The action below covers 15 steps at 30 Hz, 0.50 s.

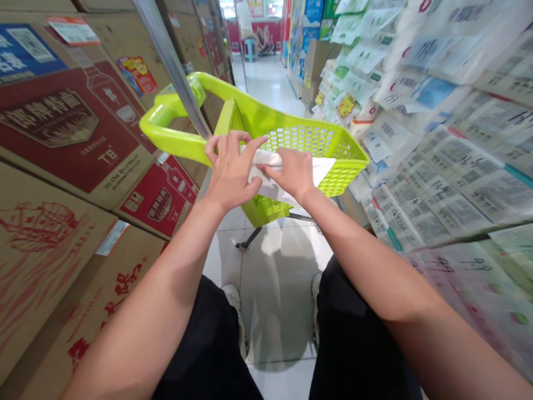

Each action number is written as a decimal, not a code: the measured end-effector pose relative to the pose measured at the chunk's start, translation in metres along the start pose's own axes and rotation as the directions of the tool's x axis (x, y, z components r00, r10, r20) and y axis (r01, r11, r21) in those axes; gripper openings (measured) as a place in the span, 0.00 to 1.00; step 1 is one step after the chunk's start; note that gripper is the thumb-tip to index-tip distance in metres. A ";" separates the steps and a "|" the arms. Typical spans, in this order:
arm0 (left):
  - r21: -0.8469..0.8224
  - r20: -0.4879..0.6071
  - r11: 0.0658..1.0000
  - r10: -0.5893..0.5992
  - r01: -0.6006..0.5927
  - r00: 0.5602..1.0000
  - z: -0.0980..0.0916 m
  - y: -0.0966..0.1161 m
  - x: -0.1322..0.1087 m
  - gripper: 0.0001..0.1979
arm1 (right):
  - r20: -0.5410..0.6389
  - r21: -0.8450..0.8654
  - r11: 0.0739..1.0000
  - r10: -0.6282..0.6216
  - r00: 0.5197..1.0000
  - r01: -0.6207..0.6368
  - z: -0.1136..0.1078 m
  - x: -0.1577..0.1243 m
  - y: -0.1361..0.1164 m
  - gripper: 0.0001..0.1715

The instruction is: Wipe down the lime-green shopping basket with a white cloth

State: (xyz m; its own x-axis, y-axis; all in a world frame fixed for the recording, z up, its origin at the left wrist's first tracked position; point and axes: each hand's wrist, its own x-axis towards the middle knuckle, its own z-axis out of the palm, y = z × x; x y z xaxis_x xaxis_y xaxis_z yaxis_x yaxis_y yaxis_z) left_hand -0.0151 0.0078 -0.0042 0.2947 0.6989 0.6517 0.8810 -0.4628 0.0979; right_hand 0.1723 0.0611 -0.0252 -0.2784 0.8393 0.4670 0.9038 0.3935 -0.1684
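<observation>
A lime-green shopping cart (295,125) with a perforated basket and a looped handle stands tilted in front of me. My left hand (233,169) is bent over the near rim of its basket, thumb and index finger apart beside a white cloth (287,189). On that same rim, my right hand (293,172) pinches the folded upper edge of the cloth, which hangs down over the basket's near side. Where the left fingertips end is partly hidden behind the rim. A grey metal pole (175,69) rises close to the left hand.
Stacked cardboard cartons (54,128) wall the aisle on my left. Plastic-wrapped paper packs (453,150) are piled high on the right. Below the basket shows a dark cart leg (250,239) on the tiled floor (270,300). Far down the aisle stands a blue stool (250,49) near a person.
</observation>
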 end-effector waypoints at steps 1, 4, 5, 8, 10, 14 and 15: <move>0.013 -0.007 1.000 0.000 0.000 1.000 0.000 0.000 -0.001 0.34 | 0.009 0.005 1.000 -0.014 1.000 0.014 -0.001 0.000 -0.002 0.46; 0.056 -0.010 0.998 -0.041 0.041 0.999 -0.002 -0.003 -0.002 0.32 | 0.048 0.006 0.999 -0.035 0.998 0.035 -0.003 0.002 0.008 0.48; 0.063 -0.006 0.996 -0.058 0.058 0.998 -0.003 -0.004 -0.003 0.31 | 0.064 0.003 1.000 -0.030 0.997 0.030 -0.004 0.003 0.017 0.49; 0.067 -0.002 0.995 -0.079 0.079 0.997 -0.005 -0.007 -0.004 0.28 | 0.133 -0.019 1.000 0.020 0.991 -0.018 -0.007 0.006 0.052 0.50; 0.072 -0.004 0.994 -0.077 0.077 0.997 -0.005 -0.008 -0.004 0.27 | 0.177 -0.046 0.997 0.068 0.982 -0.061 -0.010 0.006 0.077 0.50; 0.081 -0.011 0.994 -0.073 0.073 0.997 -0.001 -0.008 -0.003 0.29 | 0.205 -0.087 0.993 0.098 0.974 -0.081 -0.014 0.004 0.106 0.49; 0.078 -0.015 0.994 -0.074 0.074 0.997 0.000 -0.007 -0.002 0.30 | 0.206 -0.089 0.994 0.080 0.975 -0.063 -0.014 0.003 0.107 0.50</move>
State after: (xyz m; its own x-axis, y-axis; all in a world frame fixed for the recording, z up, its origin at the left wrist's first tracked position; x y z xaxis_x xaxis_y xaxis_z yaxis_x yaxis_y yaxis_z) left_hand -0.0223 0.0099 -0.0066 0.2236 0.7229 0.6538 0.9268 -0.3654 0.0871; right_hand 0.2723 0.1005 -0.0293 -0.2663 0.9274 0.2629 0.9447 0.3052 -0.1197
